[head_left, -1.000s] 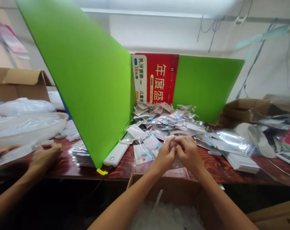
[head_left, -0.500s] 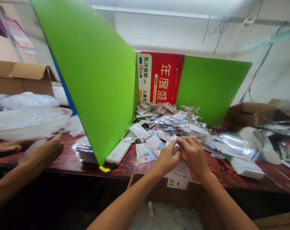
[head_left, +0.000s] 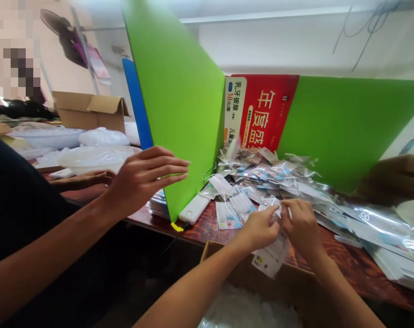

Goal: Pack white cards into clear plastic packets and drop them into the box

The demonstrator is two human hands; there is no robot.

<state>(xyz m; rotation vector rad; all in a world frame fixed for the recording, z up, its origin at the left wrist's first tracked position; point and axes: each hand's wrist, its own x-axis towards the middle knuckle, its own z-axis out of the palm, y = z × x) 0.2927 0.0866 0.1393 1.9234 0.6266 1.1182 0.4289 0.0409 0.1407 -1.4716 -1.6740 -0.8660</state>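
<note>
Over the table's front edge, my left hand and my right hand are both closed, fingertips pinching the top of a clear plastic packet. The packet hangs tilted, with a printed white card showing in it. Behind my hands lies a heap of similar packets. A blurred white packet shows at the heap's upper left. Below my hands, a cardboard box holds a mass of whitish, translucent pieces.
A co-worker's hand reaches from the left beside an upright green board. A white power bank with a cable lies at the board's foot. Stacked cards and glossy clear bags lie right.
The view has swung left. The co-worker's arm has come up to the green board, and a blurred packet now shows over the heap. My hands still pinch the hanging packet.
</note>
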